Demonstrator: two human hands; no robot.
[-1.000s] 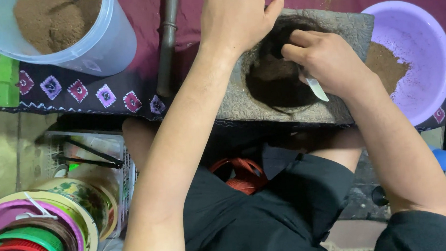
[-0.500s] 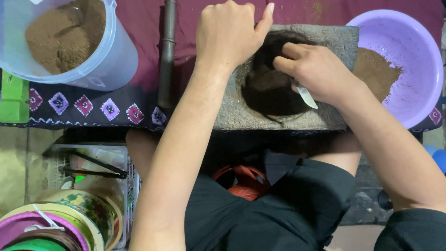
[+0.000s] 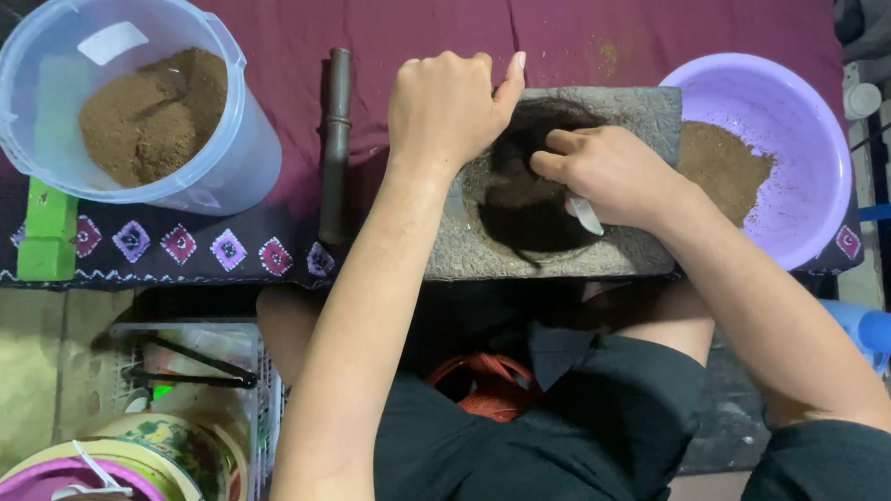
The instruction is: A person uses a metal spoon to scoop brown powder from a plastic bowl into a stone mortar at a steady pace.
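A grey stone grinding slab (image 3: 486, 259) lies on a maroon cloth (image 3: 576, 34), with a dark brown paste (image 3: 524, 212) in its hollow. My left hand (image 3: 449, 105) rests as a fist on the slab's upper left edge, fingers curled, thumb out; whether it grips anything is hidden. My right hand (image 3: 612, 173) sits over the paste and holds a small pale spoon-like tool (image 3: 586, 214) whose tip pokes out below the fingers. A dark stone roller (image 3: 336, 145) lies on the cloth left of the slab.
A clear plastic jug (image 3: 226, 165) with brown powder stands at the upper left. A purple bowl (image 3: 810, 114) with brown powder sits right of the slab. A green block (image 3: 46, 238) lies at the left edge. Coloured round lids (image 3: 125, 485) are stacked at the lower left.
The view has shifted, so the slab and both hands now sit lower in frame. My right hand has stayed over the paste with the tool; my left fist stays on the slab's edge.
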